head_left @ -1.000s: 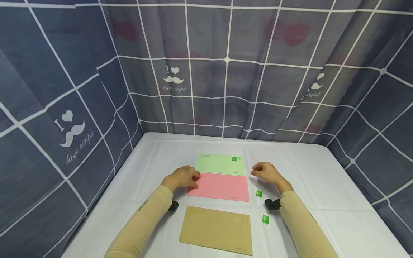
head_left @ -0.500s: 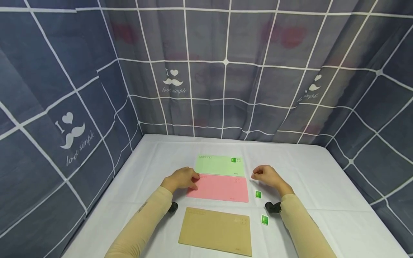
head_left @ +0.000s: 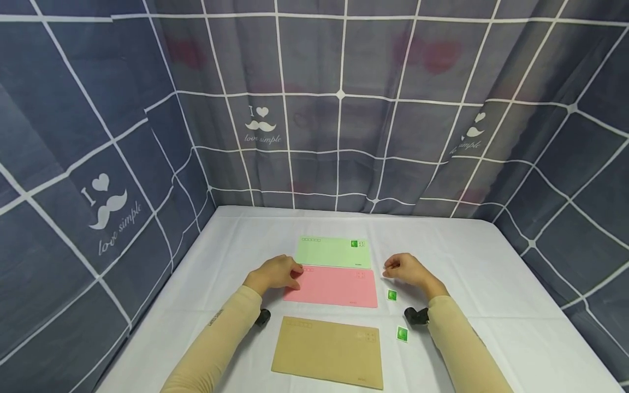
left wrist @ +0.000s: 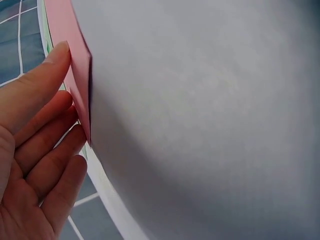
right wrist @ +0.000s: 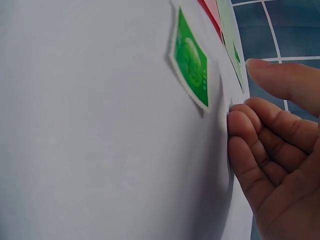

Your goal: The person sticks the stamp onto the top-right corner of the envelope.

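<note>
In the head view, a pink envelope [head_left: 339, 286] lies flat just below a light green envelope [head_left: 334, 254] that bears a green stamp [head_left: 354, 244]. My left hand [head_left: 275, 272] is at the pink envelope's left end, thumb and fingertips touching its surface and edge; the left wrist view shows the thumb [left wrist: 60, 55] lying on the pink paper. Right of the envelopes, my right hand [head_left: 407, 268] rests on the white cloth with loosely bent fingers, the thumb [right wrist: 265, 75] apart from them and nothing between. A loose green stamp [right wrist: 191, 60] lies close by this hand.
A brown envelope [head_left: 326, 352] lies nearer the front, with another loose green stamp [head_left: 402, 334] at its right. White cloth covers the table [head_left: 491, 256]. Dark checked curtains [head_left: 314, 120] stand behind and at both sides. Each wrist carries a black camera mount [head_left: 416, 316].
The head view has shifted slightly. Both hands, the envelopes and the stamps keep their places.
</note>
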A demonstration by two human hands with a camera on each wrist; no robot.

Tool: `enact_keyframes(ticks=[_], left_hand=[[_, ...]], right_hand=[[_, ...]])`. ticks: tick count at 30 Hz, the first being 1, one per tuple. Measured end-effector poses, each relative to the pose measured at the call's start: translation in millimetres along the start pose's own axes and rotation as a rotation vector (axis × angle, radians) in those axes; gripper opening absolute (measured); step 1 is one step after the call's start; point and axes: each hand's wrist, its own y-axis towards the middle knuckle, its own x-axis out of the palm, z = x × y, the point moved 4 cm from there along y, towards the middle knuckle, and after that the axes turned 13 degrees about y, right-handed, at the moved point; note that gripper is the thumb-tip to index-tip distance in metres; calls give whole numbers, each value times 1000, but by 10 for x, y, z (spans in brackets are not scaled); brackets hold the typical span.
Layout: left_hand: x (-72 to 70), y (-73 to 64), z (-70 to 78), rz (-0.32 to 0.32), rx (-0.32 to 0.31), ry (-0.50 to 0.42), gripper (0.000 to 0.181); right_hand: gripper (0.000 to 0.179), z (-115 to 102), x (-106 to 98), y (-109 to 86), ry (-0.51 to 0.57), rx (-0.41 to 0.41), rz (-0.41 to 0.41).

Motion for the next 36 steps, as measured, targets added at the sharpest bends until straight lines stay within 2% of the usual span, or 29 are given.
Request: enact_keyframes(ticks=[12, 21, 28, 36], left_hand=[[30, 45, -30, 10, 8, 18, 49], [31, 23, -22, 9, 6, 2, 50], [27, 25, -29, 7, 5, -8, 50], [28, 21, -21, 0, 1, -10, 50]], right_hand=[[22, -30, 6, -48, -10, 25, -14], [21, -55, 22, -134, -32, 43, -25], [22, -54, 19, -180, -55, 5, -33], [21, -52, 20, -284, -69, 4, -46]])
